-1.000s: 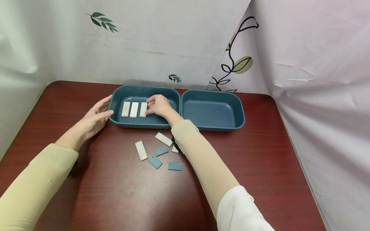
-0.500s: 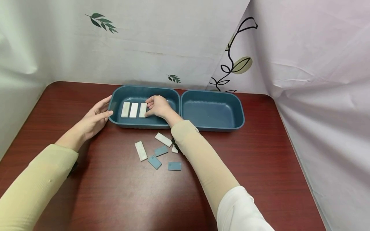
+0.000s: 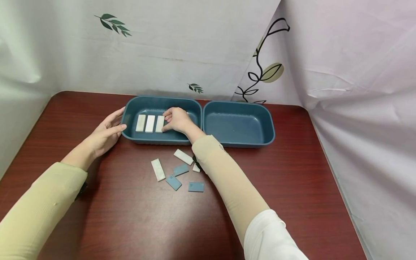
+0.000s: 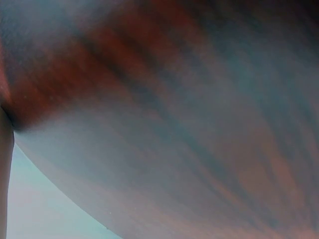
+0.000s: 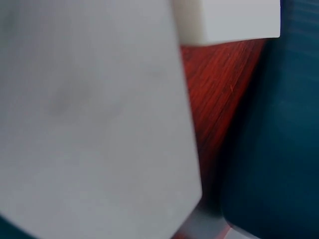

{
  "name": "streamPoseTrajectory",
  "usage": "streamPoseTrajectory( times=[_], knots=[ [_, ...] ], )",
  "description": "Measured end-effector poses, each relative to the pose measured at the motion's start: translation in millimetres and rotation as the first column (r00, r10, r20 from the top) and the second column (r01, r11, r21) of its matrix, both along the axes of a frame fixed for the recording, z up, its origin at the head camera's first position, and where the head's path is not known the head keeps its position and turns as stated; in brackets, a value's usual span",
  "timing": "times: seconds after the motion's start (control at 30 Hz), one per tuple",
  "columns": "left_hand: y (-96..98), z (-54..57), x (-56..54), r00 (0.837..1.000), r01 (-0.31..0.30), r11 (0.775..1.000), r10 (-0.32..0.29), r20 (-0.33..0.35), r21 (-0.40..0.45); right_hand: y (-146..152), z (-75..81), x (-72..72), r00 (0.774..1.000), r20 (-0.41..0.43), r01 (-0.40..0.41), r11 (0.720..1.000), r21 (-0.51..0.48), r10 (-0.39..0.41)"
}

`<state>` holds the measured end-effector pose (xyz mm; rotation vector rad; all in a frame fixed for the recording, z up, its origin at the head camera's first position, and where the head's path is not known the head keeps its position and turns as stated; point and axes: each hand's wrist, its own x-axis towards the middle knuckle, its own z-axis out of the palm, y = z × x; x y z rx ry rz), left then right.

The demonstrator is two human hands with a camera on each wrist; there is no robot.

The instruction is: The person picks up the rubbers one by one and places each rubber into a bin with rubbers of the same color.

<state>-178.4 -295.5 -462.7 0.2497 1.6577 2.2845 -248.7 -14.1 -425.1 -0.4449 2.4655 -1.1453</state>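
In the head view, my right hand [image 3: 178,119] reaches into the left blue bin [image 3: 156,141]. Thumb and fingertips pinch the short ends of a white rectangular tile [image 3: 159,124] lying on the bin's floor. To its left two similar tiles, a white tile [image 3: 150,124] and an off-white tile [image 3: 140,123], lie side by side with small gaps. My left hand [image 3: 105,133] rests against the bin's left end, fingers straight along the outer wall and thumb at the rim. The left wrist view is blurred. White tiles [image 5: 99,119] and a blue bin wall [image 5: 274,149] fill the right wrist view.
A second blue bin [image 3: 238,144] stands against the first on the right. On the brown table [image 3: 130,216], in front of the bins, lie white tiles [image 3: 158,169] and smaller blue-grey tiles [image 3: 196,186]. My right forearm partly covers one white tile [image 3: 196,168]. A cloth hangs behind.
The pinched white tile and the right hand have shifted very slightly left, toward the two other tiles. The left hand stays at the bin's end.
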Motion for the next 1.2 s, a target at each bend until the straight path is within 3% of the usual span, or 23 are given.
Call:
streamPoseTrajectory(
  times=[1.2],
  knots=[
    [0.3, -1.3, -0.4, 1.0, 0.008, 1.0, -0.008, -0.012, 0.012, -1.1, -1.5, -1.1, 1.0, -0.008, -0.024, 0.999, 0.022, 0.024]
  ],
)
